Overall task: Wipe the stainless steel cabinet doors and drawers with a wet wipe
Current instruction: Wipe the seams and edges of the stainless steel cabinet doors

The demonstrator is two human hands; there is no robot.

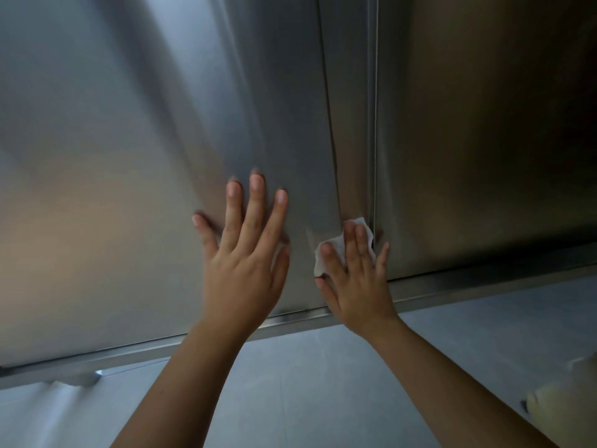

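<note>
The left hand [245, 263] lies flat on the smooth brushed-steel left door [129, 156], fingers straight and spread, holding nothing. Just beside it, the right hand [355, 279] presses a crumpled white wet wipe [326, 253] with straight fingers against the vertical seam bordering the darker right door [484, 140].

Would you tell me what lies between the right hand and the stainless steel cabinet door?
In the head view, a crumpled white wet wipe lies between the right hand and the steel door.

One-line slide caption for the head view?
Right hand presses a wet wipe at the seam between steel cabinet doors; left hand rests flat alongside.
</note>
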